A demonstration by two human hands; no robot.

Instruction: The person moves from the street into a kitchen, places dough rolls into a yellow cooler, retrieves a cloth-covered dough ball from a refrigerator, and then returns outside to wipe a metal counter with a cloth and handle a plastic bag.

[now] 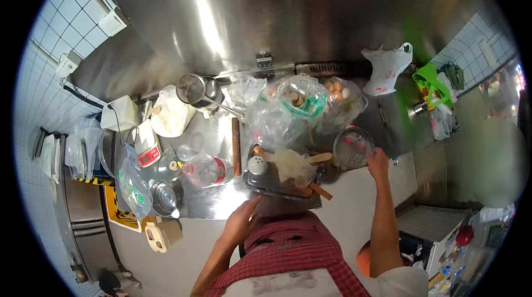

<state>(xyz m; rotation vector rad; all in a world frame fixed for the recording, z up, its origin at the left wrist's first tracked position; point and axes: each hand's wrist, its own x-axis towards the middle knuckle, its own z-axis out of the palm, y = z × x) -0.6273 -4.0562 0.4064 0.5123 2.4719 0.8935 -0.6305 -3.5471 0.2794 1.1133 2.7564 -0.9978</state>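
Note:
My right hand grips the rim of a round see-through vessel, a bowl or a lid, at the right part of the counter. Pink and white patches show through it. My left hand hangs by the counter's front edge with nothing in it, fingers loosely spread. Between my hands sits a black tray. In it are a shaker with a white perforated cap, a crumpled pale plastic bag or glove and several wooden-handled tools, one handle pointing right.
A wooden rolling pin, an empty plastic bottle and a metal bowl stand left. Behind are a strainer, clear plastic bags, bagged eggs and a kitchen scale. A yellow crate stands low left.

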